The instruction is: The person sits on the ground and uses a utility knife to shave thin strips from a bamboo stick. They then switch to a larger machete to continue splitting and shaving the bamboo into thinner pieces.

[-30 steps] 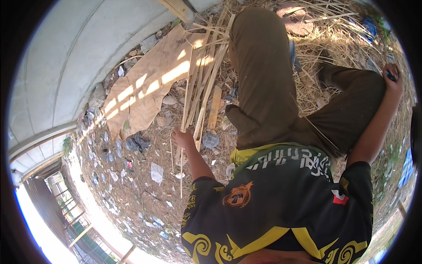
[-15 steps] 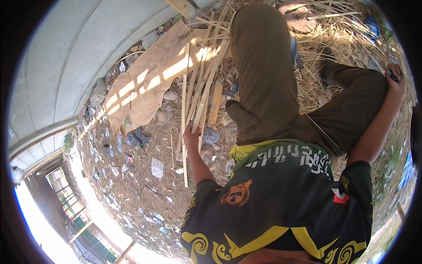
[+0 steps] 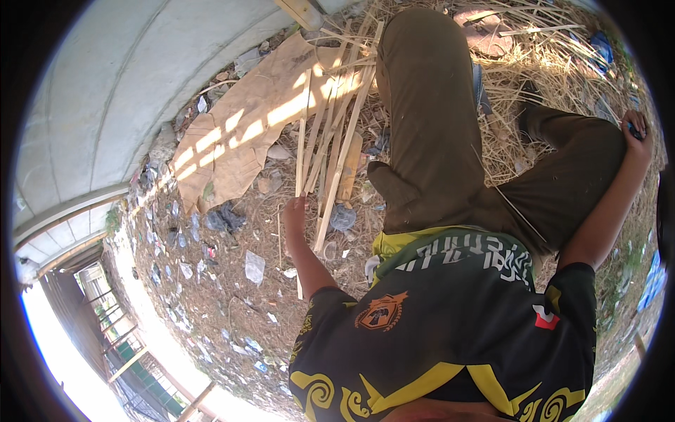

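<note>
My left hand (image 3: 295, 211) is closed around a long thin bamboo strip (image 3: 304, 133), left of my bent leg. That strip runs from the brown cardboard (image 3: 232, 123) past my hand, and its lower end shows beside my forearm. Just to its right lie several more pale bamboo strips (image 3: 344, 169), loosely fanned, their far ends crossing near my knee. Out at the far right, my right hand (image 3: 636, 132) rests by my other knee. Its fingers are wrapped round a small dark object with some blue on it, mostly hidden by the hand.
A short yellowish piece of wood (image 3: 349, 165) lies beside the strips. Straw-like shavings (image 3: 510, 84) cover the ground between and beyond my legs. A pale wall (image 3: 105, 91) rises on the left, with a wooden post end (image 3: 301, 13) at the top. Plastic scraps (image 3: 254, 267) litter the ground.
My left hand has shifted slightly left and away from the bundle, keeping one strip. The other strips now lie apart from it. My right hand stays by the knee.
</note>
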Motion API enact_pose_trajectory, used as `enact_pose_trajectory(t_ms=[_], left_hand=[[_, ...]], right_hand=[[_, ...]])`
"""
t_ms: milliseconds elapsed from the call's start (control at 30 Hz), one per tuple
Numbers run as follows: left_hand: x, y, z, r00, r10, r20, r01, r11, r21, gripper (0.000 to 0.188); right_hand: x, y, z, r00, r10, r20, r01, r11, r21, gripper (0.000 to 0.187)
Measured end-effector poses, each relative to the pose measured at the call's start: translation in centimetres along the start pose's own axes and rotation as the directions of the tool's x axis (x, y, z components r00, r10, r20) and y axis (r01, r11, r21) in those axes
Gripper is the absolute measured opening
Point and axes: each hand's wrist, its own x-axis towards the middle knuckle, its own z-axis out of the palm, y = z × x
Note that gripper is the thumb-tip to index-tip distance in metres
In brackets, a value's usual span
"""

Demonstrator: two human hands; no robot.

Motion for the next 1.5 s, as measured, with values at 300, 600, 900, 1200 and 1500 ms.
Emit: enact_pose_trajectory(t_ms=[300, 600, 900, 1200, 1500], left_hand=[[9.2, -0.5, 7.3, 0.972, 0.226, -0.063, -0.199, 0.937, 0.286, 0.042], [10.7, 3.8, 8.4, 0.994, -0.11, 0.026, 0.079, 0.837, 0.541, 0.083], [10.7, 1.4, 6.7, 0.984, 0.163, 0.069, -0.177, 0.923, 0.342, 0.037], [4.4, 4.2, 9.6, 0.965, 0.259, 0.03, -0.257, 0.923, 0.286, 0.014], [2.0, 4.0, 9.3, 0.9, 0.407, -0.153, -0.397, 0.913, 0.095, 0.026]], right_hand=[[0.7, -0.8, 0.0, 0.999, -0.046, -0.022, 0.046, 0.999, -0.019, 0.029], [-0.6, -1.0, 0.7, 0.987, -0.115, -0.111, 0.11, 0.993, -0.052, 0.029], [-0.1, -0.9, 0.8, 0.987, -0.119, -0.106, 0.112, 0.991, -0.075, 0.033], [-0.4, -1.0, 0.2, 0.993, -0.106, -0.041, 0.105, 0.994, -0.038, 0.034], [0.0, -1.3, -0.4, 0.993, -0.113, -0.025, 0.112, 0.993, -0.022, 0.033]])
